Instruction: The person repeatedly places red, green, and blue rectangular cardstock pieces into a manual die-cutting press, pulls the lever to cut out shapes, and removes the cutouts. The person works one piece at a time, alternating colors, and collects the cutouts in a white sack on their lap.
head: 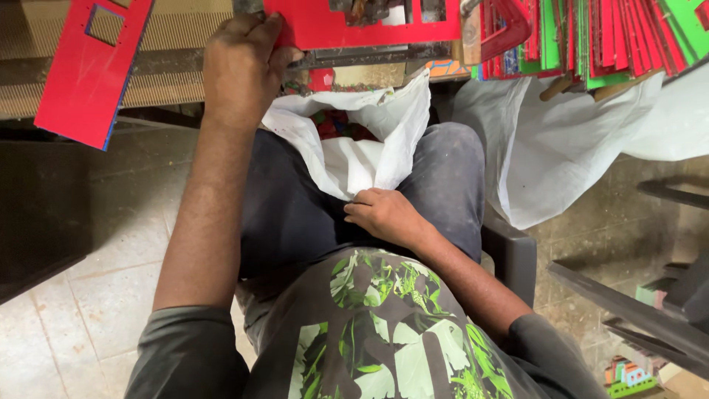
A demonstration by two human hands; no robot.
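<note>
So the person is sitting in a dark plastic chair (513, 255), looking straight down at their own lap, dark trousers and a grey shirt with a green leaf print. The left hand (240, 66) is stretched forward and up, fingers curled closed over the lower edge of a flat red panel (354, 26) with rectangular cutouts in it, thumb side toward the middle of the view. That panel sits on top of some kind of metal frame or press (362, 55) at the top of the shot; looks like a die or jig to me, but it's cropped by the frame edge, so I can't really say what it is. The right hand (384, 214) is down on the lap, knuckles up, fingers pinched loosely on the bottom fold of a white plastic bag (362, 144) that hangs open between the knees just under the red panel. Inside the bag's mouth you can make out some small red and green bits, too tucked in to identify. Off to the left, another red panel with a square window (88, 66) leans tilted against a corrugated board (170, 44), well apart from both hands. Top right there's a thick stack of red and green sheets (591, 37) standing on edge, resting above a big white sack (561, 148) that drapes down beside the right knee. Floor is pale worn tile (81, 295).
</note>
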